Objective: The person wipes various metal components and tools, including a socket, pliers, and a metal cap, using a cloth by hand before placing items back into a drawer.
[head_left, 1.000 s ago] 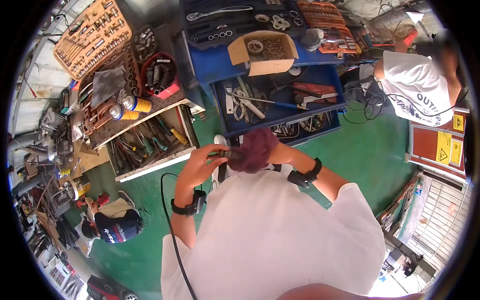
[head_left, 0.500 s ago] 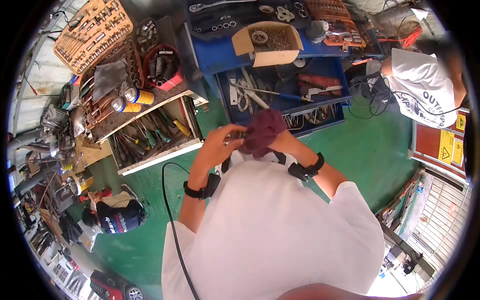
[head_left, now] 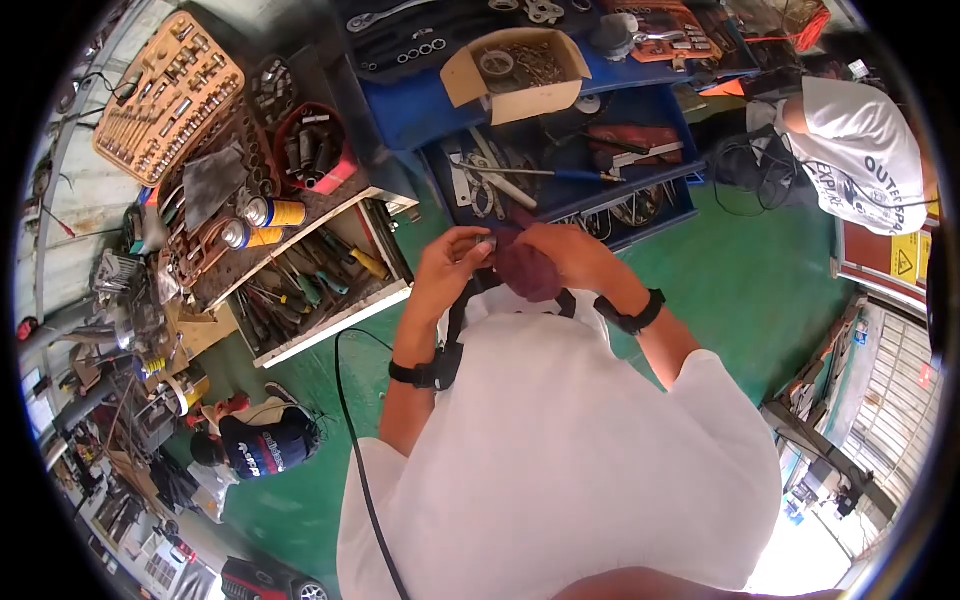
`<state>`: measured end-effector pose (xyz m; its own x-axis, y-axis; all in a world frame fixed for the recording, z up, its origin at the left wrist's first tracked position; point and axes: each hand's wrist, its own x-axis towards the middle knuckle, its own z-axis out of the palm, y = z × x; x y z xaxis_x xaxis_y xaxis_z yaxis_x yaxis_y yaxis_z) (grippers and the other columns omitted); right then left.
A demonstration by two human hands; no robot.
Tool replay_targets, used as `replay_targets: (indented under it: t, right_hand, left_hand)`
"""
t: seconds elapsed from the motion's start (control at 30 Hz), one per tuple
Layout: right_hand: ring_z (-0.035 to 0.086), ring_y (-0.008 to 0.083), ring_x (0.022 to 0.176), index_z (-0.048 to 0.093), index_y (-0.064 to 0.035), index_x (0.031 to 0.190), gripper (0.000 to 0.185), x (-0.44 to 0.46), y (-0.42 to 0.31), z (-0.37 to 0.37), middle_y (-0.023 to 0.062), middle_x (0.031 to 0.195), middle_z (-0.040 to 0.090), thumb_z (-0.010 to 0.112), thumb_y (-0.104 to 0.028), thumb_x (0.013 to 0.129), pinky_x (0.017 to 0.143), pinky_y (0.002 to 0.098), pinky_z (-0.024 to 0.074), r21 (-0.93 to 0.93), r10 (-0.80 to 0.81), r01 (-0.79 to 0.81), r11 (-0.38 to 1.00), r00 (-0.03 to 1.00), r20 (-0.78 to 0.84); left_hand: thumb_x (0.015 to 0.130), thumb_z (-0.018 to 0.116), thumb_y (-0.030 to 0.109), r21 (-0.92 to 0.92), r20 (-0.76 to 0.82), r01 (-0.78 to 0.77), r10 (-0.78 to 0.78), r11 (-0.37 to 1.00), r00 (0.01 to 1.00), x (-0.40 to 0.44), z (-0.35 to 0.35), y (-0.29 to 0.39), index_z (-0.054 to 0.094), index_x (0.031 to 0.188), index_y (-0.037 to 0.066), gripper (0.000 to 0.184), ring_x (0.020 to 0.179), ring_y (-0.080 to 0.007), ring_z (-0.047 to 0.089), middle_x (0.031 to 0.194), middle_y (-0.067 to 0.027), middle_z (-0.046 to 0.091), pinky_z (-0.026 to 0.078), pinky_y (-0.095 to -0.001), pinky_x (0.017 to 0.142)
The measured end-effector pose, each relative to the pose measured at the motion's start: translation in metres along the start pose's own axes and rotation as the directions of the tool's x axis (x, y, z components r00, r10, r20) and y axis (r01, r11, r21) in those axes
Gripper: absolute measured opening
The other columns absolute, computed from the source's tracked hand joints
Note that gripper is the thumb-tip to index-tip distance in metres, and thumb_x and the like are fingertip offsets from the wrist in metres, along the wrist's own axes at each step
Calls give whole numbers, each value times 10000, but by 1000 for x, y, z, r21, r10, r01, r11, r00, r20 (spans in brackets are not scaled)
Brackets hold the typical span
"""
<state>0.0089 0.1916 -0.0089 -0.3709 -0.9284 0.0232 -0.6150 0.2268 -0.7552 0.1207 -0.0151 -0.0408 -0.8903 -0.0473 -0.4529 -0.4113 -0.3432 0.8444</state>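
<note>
My right hand (head_left: 578, 258) grips a crumpled dark red cloth (head_left: 528, 274) in front of my chest. Close to it on the left, my left hand (head_left: 452, 264) pinches a small greyish metal piece (head_left: 487, 243) against the edge of the cloth; its exact kind is too small to tell. Just beyond my hands stands an open blue drawer (head_left: 440, 185). Inside lie pliers (head_left: 484, 190), a long screwdriver with a blue handle (head_left: 590, 175) and a red-handled tool (head_left: 630, 140).
A cardboard box (head_left: 535, 105) of small hardware sits on the blue cabinet. At left are a socket set case (head_left: 120, 150), a red bin (head_left: 345, 178), spray cans (head_left: 275, 212) and an open screwdriver drawer (head_left: 330, 325). One person (head_left: 265, 440) crouches left; another (head_left: 865, 150) stands right.
My right hand has turned over the cloth, which now hangs lower and more bunched. My left fingers have shifted slightly, and the small metal piece shows at their tips. The camera view has tilted slightly.
</note>
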Motion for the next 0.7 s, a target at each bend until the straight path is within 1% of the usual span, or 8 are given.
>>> replay_targets:
  t: [0.07, 0.17, 0.2, 0.3, 0.4, 0.43, 0.5, 0.7]
  right_hand:
    - [648, 319, 829, 598, -73, 1065, 442, -7, 4, -5, 120, 907, 656, 777, -155, 670, 728, 382, 527, 27, 98, -95, 995, 985, -144]
    - [668, 311, 771, 612, -63, 1024, 441, -25, 18, -22, 109, 864, 677, 801, -146, 634, 690, 365, 541, -6, 213, -226, 974, 924, -318]
    - [668, 311, 771, 612, -63, 1024, 441, -34, 26, -23, 109, 864, 677, 801, -146, 634, 690, 365, 541, -10, 210, -224, 975, 926, -312]
    - [679, 257, 736, 593, -40, 940, 366, -41, 38, -27, 76, 845, 687, 793, -85, 637, 616, 339, 542, -118, 211, -346, 931, 771, -600]
    - [671, 261, 792, 592, -60, 950, 335, -50, 45, -13, 80, 882, 681, 755, -70, 656, 658, 353, 539, -1, 320, -361, 932, 827, -462]
    - [659, 273, 828, 590, -73, 988, 359, -51, 50, -5, 80, 888, 667, 729, -58, 658, 683, 368, 533, -139, 251, -319, 938, 896, -366]
    - [629, 301, 900, 577, -91, 1062, 426, -47, 41, 5, 87, 906, 633, 686, -42, 653, 732, 399, 520, -301, 210, -247, 921, 966, -150]
    - [608, 349, 935, 545, -74, 1156, 574, -46, 16, 28, 124, 1042, 570, 724, -40, 612, 764, 424, 518, -291, 315, -320, 902, 947, -66]
  left_hand:
    - [936, 626, 131, 24, 16, -19, 19, 1000, 1000, 5, -5, 7, 593, 1172, -20, 282, 873, -156, 655, 985, -92, 668, 534, -286, 794]
    - [908, 672, 169, 100, -296, -127, 152, 987, 943, 13, -41, 23, 606, 1140, -19, 306, 851, -156, 654, 938, -82, 673, 524, -279, 786]
    - [901, 682, 162, 35, -442, -170, 168, 985, 881, 14, -58, 31, 610, 1126, -23, 300, 838, -150, 649, 904, -78, 676, 515, -268, 771]
    - [876, 720, 220, 259, -677, -320, 407, 911, 613, 32, -108, 58, 624, 1057, -33, 325, 815, -139, 634, 892, -75, 673, 505, -268, 750]
    - [835, 755, 290, 471, -773, -270, 540, 840, 332, 84, -185, 48, 634, 993, -28, 375, 794, -201, 658, 885, -107, 687, 513, -313, 733]
    - [835, 755, 290, 463, -779, -298, 543, 835, 312, 99, -197, 54, 634, 993, -28, 375, 794, -201, 658, 885, -107, 687, 513, -313, 733]
    - [811, 758, 308, 659, -752, 192, 642, 727, 151, 114, -211, 51, 637, 996, -16, 391, 797, -317, 671, 891, -174, 691, 520, -389, 738]
    - [837, 711, 256, 878, -478, 151, 801, 455, 361, 149, -246, 23, 611, 1016, 1, 327, 858, -403, 642, 925, -216, 670, 504, -461, 742]
